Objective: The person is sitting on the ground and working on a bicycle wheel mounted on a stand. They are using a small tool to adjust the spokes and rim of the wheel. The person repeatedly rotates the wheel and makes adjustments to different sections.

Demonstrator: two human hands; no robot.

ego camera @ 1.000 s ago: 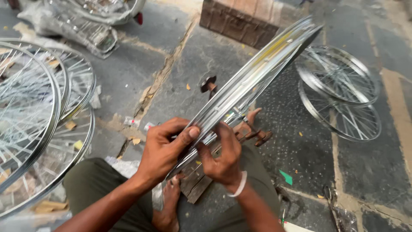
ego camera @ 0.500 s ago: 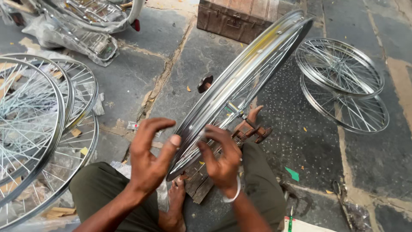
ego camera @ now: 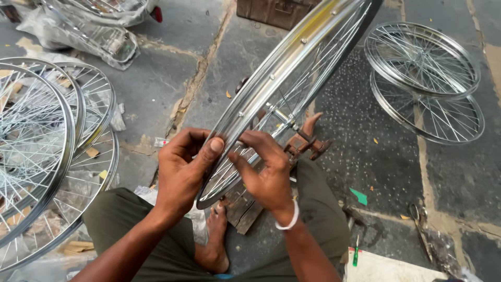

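In the head view, a wheel (ego camera: 292,89) is held upright on edge above the stand (ego camera: 305,143), so its rim can be worked. The left hand (ego camera: 182,172) is closed on the near rim; the right hand (ego camera: 266,175) is pinched narrow at the spokes just beside it. Finished wheels (ego camera: 422,78) are stacked well to the right.

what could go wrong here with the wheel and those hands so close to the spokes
The shiny spoked bicycle wheel stands on edge, gripped only at its near rim by the left hand and right hand; it might tip or twist out of the grip. The right hand's fingers reach among the thin spokes, so a sudden turn could pinch them. The bare foot lies right beneath the rim and could be struck.
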